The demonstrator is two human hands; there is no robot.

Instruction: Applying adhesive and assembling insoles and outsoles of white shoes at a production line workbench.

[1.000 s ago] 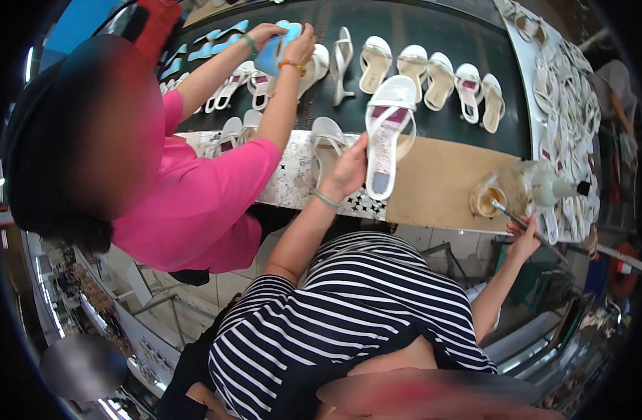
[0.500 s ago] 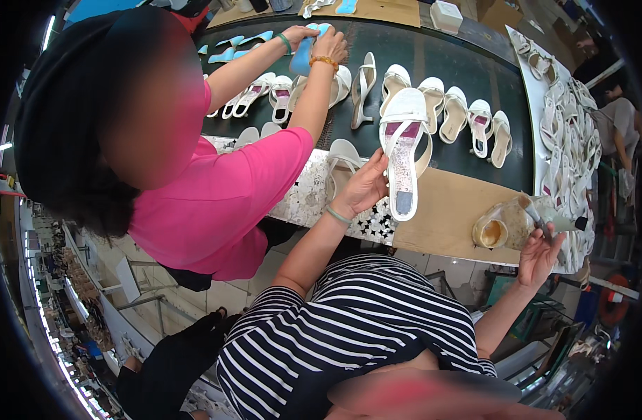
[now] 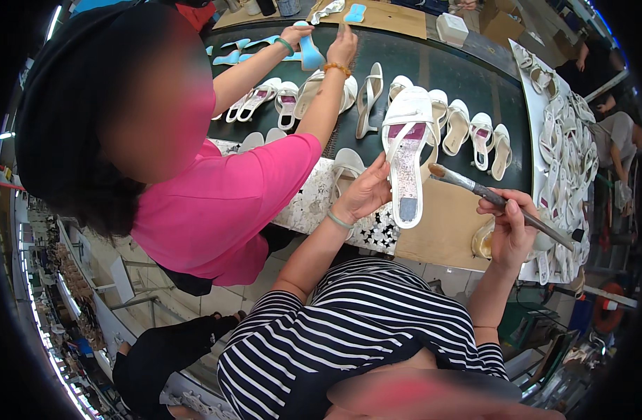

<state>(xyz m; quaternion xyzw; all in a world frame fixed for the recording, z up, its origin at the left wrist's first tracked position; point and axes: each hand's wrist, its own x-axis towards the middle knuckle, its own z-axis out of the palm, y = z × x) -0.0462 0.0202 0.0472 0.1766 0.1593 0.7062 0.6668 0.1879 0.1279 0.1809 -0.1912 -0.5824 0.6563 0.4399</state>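
Observation:
My left hand (image 3: 366, 187) is closed on the edge of a white heeled sandal (image 3: 407, 171), held upright with its bare inner sole toward me. The sole is speckled, with a purple-red patch near the toe and a grey patch at the heel. In my right hand (image 3: 511, 227) is a brush (image 3: 483, 191) with a dark handle. Its brown bristle end points left, a little apart from the sandal. A glue pot (image 3: 482, 241), partly hidden behind my right hand, stands on the brown cardboard (image 3: 443, 217).
Several white sandals (image 3: 456, 127) stand in a row on the dark green belt (image 3: 440, 66). To my left a co-worker in a pink top (image 3: 223, 199) holds a blue insole (image 3: 308, 52) over the belt. More sandals (image 3: 555, 140) crowd a white board at the right.
My right hand has lifted the brush from the glue pot and brought it left toward the sandal. My left hand keeps hold of the sandal. The co-worker's right hand has come off the blue insole.

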